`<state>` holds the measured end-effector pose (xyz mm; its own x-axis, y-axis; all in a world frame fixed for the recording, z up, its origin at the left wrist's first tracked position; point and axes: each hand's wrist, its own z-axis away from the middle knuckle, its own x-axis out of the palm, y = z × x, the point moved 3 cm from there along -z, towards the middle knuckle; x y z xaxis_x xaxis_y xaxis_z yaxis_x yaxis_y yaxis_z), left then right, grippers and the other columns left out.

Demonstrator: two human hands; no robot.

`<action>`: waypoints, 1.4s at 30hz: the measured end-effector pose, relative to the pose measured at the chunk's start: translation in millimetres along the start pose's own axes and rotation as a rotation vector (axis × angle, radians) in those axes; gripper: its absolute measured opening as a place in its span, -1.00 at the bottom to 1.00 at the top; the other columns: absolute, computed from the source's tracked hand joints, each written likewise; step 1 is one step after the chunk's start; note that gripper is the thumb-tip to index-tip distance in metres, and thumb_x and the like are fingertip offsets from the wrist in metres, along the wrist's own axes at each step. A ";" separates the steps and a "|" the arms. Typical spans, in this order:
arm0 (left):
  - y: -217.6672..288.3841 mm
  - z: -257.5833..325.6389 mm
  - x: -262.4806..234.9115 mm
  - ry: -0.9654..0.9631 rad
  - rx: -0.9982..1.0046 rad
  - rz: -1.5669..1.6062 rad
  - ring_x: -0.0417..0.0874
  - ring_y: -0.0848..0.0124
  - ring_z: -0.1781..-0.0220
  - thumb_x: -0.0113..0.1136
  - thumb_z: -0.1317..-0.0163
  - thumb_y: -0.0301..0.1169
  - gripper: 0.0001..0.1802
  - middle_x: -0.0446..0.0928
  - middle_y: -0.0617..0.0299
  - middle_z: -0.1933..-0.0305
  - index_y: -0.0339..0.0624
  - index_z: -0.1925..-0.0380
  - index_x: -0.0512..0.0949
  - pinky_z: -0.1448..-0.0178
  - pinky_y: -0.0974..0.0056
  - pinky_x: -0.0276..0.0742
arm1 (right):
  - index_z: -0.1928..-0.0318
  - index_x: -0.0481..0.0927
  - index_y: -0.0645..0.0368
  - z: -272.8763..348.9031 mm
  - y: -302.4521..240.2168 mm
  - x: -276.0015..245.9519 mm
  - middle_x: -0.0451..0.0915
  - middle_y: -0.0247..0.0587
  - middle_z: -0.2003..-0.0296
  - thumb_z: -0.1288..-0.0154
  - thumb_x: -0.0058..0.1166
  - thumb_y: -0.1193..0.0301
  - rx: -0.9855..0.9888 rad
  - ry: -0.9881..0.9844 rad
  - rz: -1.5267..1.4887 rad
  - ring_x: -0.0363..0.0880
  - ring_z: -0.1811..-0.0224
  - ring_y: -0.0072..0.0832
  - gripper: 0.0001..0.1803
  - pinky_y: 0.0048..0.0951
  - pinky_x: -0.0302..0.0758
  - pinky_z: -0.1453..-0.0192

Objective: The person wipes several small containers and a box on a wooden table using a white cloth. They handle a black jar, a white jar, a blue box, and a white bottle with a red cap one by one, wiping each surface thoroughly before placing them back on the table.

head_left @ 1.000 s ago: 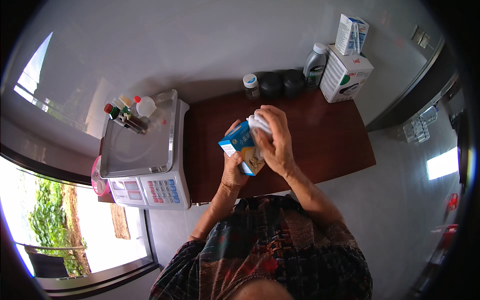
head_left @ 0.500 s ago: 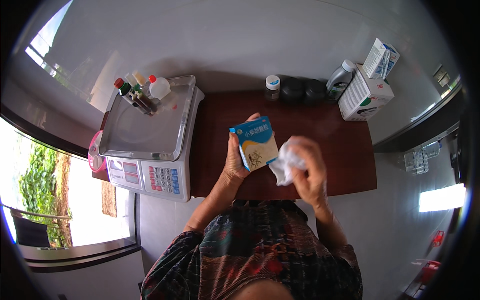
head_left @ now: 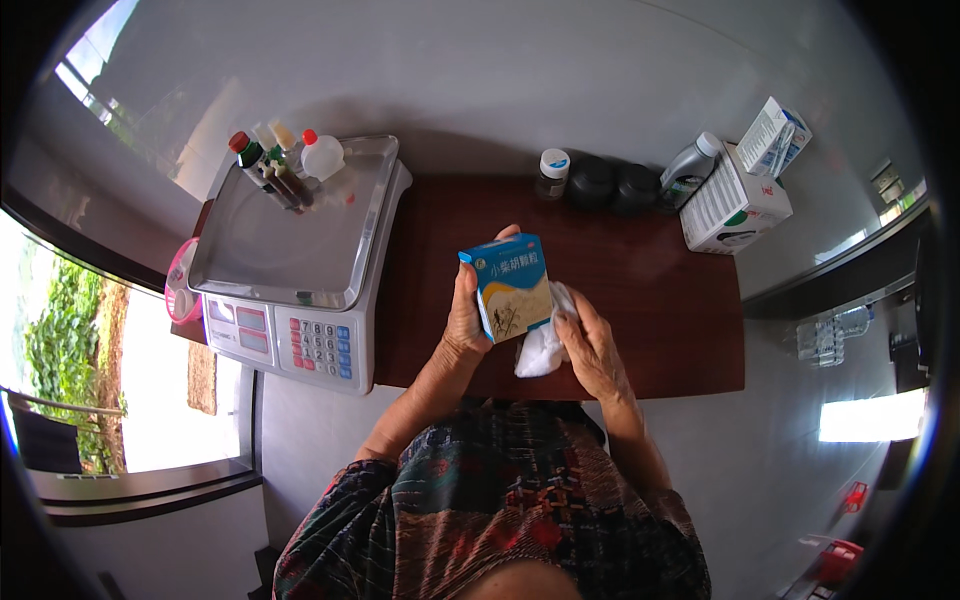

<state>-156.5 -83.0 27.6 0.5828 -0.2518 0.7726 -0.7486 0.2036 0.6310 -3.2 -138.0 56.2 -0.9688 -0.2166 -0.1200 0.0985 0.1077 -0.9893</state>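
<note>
The left hand [head_left: 464, 315] grips the box [head_left: 515, 285] from its left side: the thumb lies along the left edge, the palm is behind, and a fingertip shows above the top edge. The box, blue above and cream below, is held up over the table [head_left: 660, 340], near its front edge, with its broad printed face turned up toward the person and slightly tilted.

The right hand [head_left: 593, 350] pinches a crumpled white cloth [head_left: 542, 352] between thumb and fingers at the box's lower right. Part of the cloth rises along the box's right edge and part hangs below the bottom corner; how firmly it presses there cannot be told.

To the left stands a scale [head_left: 318, 350] with a keypad and a metal pan [head_left: 290, 250]. At the pan's back corner are a red-capped dark bottle [head_left: 246, 152] and a red-capped white bottle [head_left: 322, 158], among other small bottles. A pink basket [head_left: 182, 285] sits beside the scale's left side.

Along the wall, a white-lidded jar [head_left: 552, 175], two black jars [head_left: 592, 183], a grey bottle [head_left: 689, 172] and a white carton [head_left: 735, 205] stand in a row, a smaller carton [head_left: 773, 135] on top of the last.
</note>
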 end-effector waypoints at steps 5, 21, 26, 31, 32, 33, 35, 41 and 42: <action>0.8 -3.8 -2.1 0.081 0.012 0.083 0.50 0.14 -0.16 0.00 0.00 0.46 0.05 0.39 0.11 -0.20 -0.03 -0.34 0.19 -0.19 -0.02 0.51 | -0.09 0.46 0.32 29.6 2.4 2.2 0.57 -0.07 0.04 -0.32 0.10 0.36 -0.046 -0.203 0.116 0.57 0.01 -0.43 -0.60 -0.37 0.55 -0.02; 1.1 7.9 -3.6 0.212 0.321 -0.366 0.38 0.25 -0.19 -0.07 -0.18 0.35 -0.08 0.29 0.07 -0.15 0.11 -0.39 -0.03 -0.24 0.07 0.42 | -0.17 0.31 0.36 -6.7 24.2 52.9 0.48 -0.16 0.15 -0.46 -0.12 0.16 0.055 0.374 -0.527 0.47 0.17 -0.59 -0.49 -0.58 0.48 0.21; 3.6 13.1 -8.3 0.279 0.270 -0.502 0.34 0.24 -0.20 -0.03 -0.25 0.21 -0.19 0.24 0.05 -0.18 0.14 -0.38 -0.01 -0.28 0.10 0.34 | -0.11 0.42 0.30 21.0 -5.0 48.2 0.58 -0.25 0.33 -0.41 -0.04 0.24 0.275 0.007 -0.149 0.52 0.39 -0.61 -0.57 -0.54 0.49 0.32; 1.5 13.6 4.8 0.163 0.238 -0.496 0.37 0.28 -0.13 0.15 -0.14 -0.10 -0.10 0.28 0.05 -0.12 0.07 -0.39 -0.10 -0.23 0.15 0.34 | -0.08 0.46 0.30 42.1 -39.6 35.4 0.58 -0.19 0.14 -0.29 0.09 0.41 -0.080 -0.119 -0.143 0.58 0.10 -0.48 -0.62 -0.40 0.54 0.04; 0.9 13.9 7.4 0.117 0.206 -0.426 0.38 0.28 -0.12 0.13 -0.09 -0.16 -0.08 0.27 0.04 -0.13 0.06 -0.40 -0.13 -0.23 0.15 0.34 | -0.10 0.43 0.30 37.3 -43.9 31.1 0.54 -0.18 0.12 -0.29 0.05 0.47 -0.060 -0.014 -0.101 0.57 0.13 -0.46 -0.62 -0.37 0.54 0.03; 1.2 14.6 10.2 0.072 0.175 -0.361 0.39 0.28 -0.11 0.12 -0.05 -0.22 -0.05 0.26 0.04 -0.14 0.05 -0.40 -0.16 -0.23 0.16 0.34 | -0.09 0.41 0.29 29.1 -54.0 28.5 0.47 -0.14 0.09 -0.29 0.03 0.49 -0.124 0.089 0.083 0.53 0.13 -0.44 -0.64 -0.38 0.52 0.05; -2.7 12.0 1.4 0.019 0.216 -0.498 0.41 0.28 -0.07 0.06 0.02 -0.34 -0.04 0.23 0.02 -0.15 0.03 -0.41 -0.18 -0.19 0.17 0.39 | -0.08 0.40 0.28 14.7 -45.8 23.3 0.42 -0.09 0.03 -0.30 0.03 0.47 -0.281 0.211 0.244 0.48 0.08 -0.43 -0.65 -0.39 0.51 0.06; -4.0 16.6 13.4 -0.046 0.340 -0.953 0.24 0.23 -0.33 0.23 -0.12 -0.56 -0.12 0.10 0.08 -0.25 0.02 -0.38 -0.02 -0.28 0.12 0.42 | -0.11 0.36 0.31 14.6 -9.2 5.2 0.41 -0.12 0.03 -0.32 0.04 0.43 -0.133 0.394 0.143 0.47 0.05 -0.43 -0.61 -0.40 0.50 0.04; -3.7 15.5 16.1 -0.058 0.355 -0.954 0.25 0.22 -0.31 0.32 -0.09 -0.50 -0.12 0.06 0.09 -0.28 0.00 -0.36 0.04 -0.26 0.12 0.45 | -0.10 0.36 0.30 16.1 -6.1 3.4 0.41 -0.10 0.03 -0.31 0.04 0.45 -0.137 0.399 0.164 0.47 0.05 -0.39 -0.61 -0.39 0.50 0.05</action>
<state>-149.2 -102.5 36.7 0.9765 -0.2094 -0.0518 -0.0362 -0.3957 0.9177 -3.4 -155.0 60.5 -0.9574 0.2018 -0.2068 0.2534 0.2426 -0.9365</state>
